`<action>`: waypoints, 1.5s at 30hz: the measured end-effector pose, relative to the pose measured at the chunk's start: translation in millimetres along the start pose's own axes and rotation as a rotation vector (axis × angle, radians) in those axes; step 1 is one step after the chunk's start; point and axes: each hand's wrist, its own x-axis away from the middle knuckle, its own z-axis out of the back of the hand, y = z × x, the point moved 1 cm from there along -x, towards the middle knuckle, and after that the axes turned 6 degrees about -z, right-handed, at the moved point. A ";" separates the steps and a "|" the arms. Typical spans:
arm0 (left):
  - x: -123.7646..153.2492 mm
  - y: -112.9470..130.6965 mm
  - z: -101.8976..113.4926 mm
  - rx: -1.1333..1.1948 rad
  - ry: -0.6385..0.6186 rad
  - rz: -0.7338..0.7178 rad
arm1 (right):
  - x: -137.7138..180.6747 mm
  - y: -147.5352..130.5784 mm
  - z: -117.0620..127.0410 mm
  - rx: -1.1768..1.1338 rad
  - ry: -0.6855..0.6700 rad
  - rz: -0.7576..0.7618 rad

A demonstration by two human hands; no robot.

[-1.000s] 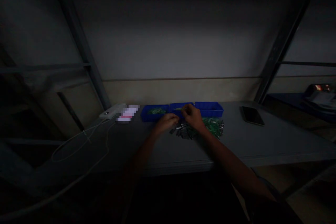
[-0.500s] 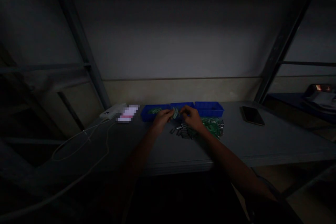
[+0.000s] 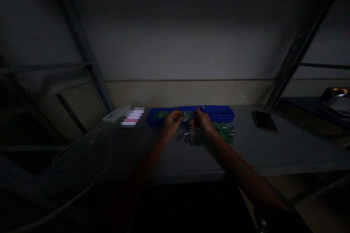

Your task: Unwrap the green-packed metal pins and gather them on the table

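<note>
My left hand (image 3: 171, 124) is closed, thumb and fingers pinching a small bunch of pale-green pieces (image 3: 186, 117); their exact kind is too dark to make out. At the bunch's right end, my right hand (image 3: 203, 123) has its fingers bent together around it. Both hands are raised just in front of the middle blue tray (image 3: 188, 109). Below and behind my right wrist lies a loose pile of green pieces (image 3: 224, 133) mixed with shiny metal pieces (image 3: 192, 139), partly hidden by that hand and forearm.
The left blue tray (image 3: 152, 120) contains green pieces, and the right blue tray (image 3: 222, 113) stands beside the middle one. A phone (image 3: 264, 121) lies at the right of the grey table (image 3: 169, 160). A white device (image 3: 111, 118) with cables is at the left.
My right hand's fingers have straightened from a curl and come onto the right end of the bunch. The bunch now spans the gap between both hands, slightly further right.
</note>
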 end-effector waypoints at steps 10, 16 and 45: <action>5.9 10.2 -4.7 -0.184 -0.041 -0.090 | -7.1 9.9 1.1 -0.078 0.069 0.093; 6.5 11.4 -3.1 -0.182 0.007 -0.070 | -11.0 12.0 -0.6 -0.005 0.214 0.204; 2.4 -0.5 7.7 0.009 0.208 0.148 | 17.1 -0.6 -10.3 0.602 0.258 0.467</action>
